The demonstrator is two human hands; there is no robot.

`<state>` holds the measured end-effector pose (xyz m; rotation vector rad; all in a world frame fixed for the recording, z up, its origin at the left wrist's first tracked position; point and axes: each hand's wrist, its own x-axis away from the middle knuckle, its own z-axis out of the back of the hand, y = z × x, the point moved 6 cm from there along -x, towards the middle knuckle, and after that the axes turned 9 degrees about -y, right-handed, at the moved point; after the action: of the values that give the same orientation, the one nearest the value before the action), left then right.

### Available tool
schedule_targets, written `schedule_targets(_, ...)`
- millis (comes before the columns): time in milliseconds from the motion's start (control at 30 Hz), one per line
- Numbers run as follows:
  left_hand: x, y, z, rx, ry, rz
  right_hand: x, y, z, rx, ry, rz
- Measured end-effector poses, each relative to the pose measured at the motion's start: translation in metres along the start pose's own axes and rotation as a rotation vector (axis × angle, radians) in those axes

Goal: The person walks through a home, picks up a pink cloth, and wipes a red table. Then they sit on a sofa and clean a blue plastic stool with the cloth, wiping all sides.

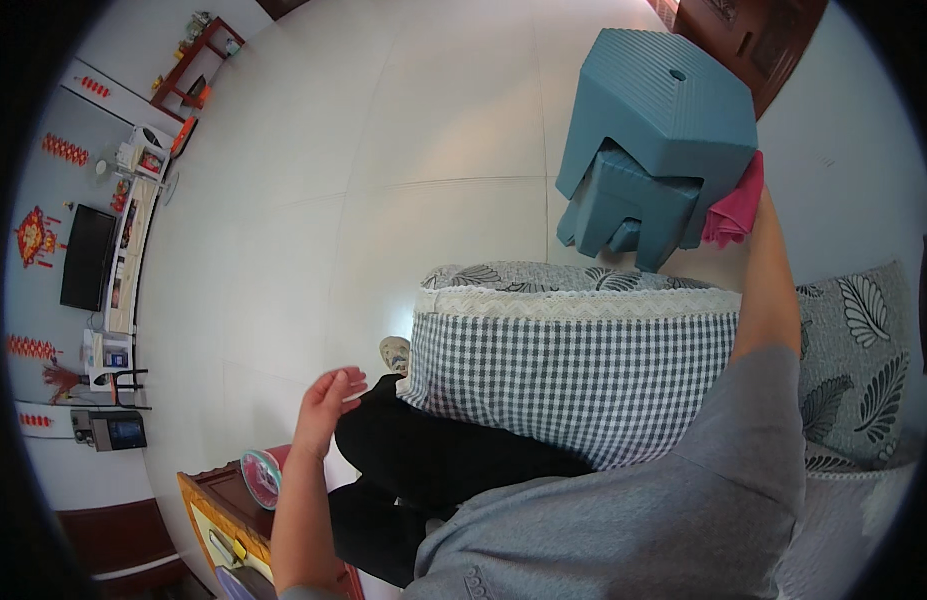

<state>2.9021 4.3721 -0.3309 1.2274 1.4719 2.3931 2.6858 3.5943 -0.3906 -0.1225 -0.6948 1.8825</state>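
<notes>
My left hand (pixel 334 397) hangs in the air over the black trousers (pixel 441 450), fingers loosely curled and nothing in them. My right arm reaches across the end of the sofa, its hand (pixel 761 199) mostly hidden by the pink cloth (pixel 737 206) it holds. That cloth bunches against the right side of a large blue plastic stool (pixel 658 112) with a ribbed top. Beneath the large stool, one or more smaller blue stools (pixel 636 196) are nested. A sofa seat with a checked, lace-edged cover (pixel 576 367) lies between my body and the stools.
A leaf-patterned cushion (pixel 857 367) leans beside my right upper arm. Behind the stools are a carved wooden door (pixel 741 45) and a white wall (pixel 861 172). A wooden table (pixel 223 495) with a round pink-and-green container (pixel 262 480) stands at lower left. Across the tiled floor (pixel 433 135) is a television (pixel 88 257).
</notes>
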Motion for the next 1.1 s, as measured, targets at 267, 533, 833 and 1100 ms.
schedule_targets(267,-0.091,0.157,-0.068,-0.066,-0.1,-0.245,-0.026,-0.01,-0.027,-0.373,-0.187,-0.005)
schedule_targets(533,-0.215,0.274,-0.196,-0.016,-0.358,-0.438,-0.017,-0.049,-0.049,-0.72,-0.345,-0.004)
schedule_targets(833,-0.285,0.287,-0.193,0.149,-0.466,-0.383,-0.007,-0.134,-0.084,-0.973,-0.514,0.036)
schedule_targets(1100,-0.289,0.3,-0.199,0.367,-0.523,-0.225,-0.033,-0.157,-0.098,-0.696,-0.493,0.02)
